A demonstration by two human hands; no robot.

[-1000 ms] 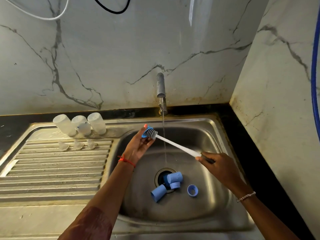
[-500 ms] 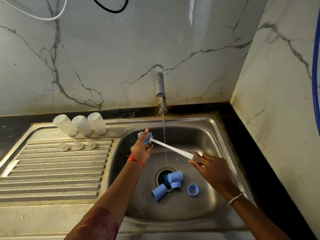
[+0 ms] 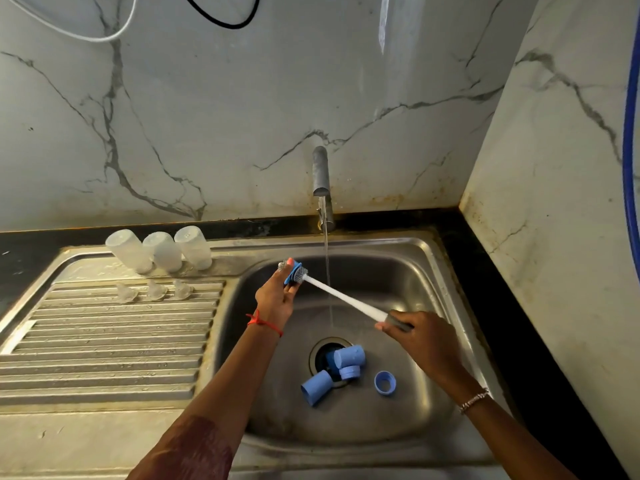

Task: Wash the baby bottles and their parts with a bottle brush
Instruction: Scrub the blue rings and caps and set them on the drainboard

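Over the steel sink (image 3: 443, 268), my left hand (image 3: 275, 297) pinches a blue bottle ring (image 3: 292, 271) at the fingertips. My right hand (image 3: 422, 336) grips the grey handle of a white bottle brush (image 3: 346, 299), whose bristle head sits inside the ring. Blue caps (image 3: 349, 356) and another cap (image 3: 316, 386) lie around the drain, with a loose blue ring (image 3: 384, 382) to their right. Three clear bottles (image 3: 162, 251) stand upside down at the back of the drainboard, and three clear teats (image 3: 154, 290) lie in front of them.
The tap (image 3: 320, 174) on the marble wall runs a thin stream of water into the basin, just right of the brush head. The ribbed drainboard (image 3: 104, 341) stretches to the left. A marble side wall closes off the right.
The brush head has slid back and forth through the blue ring, first pushed in toward my left palm, then drawn out again. My right hand moved in toward the left, then back.
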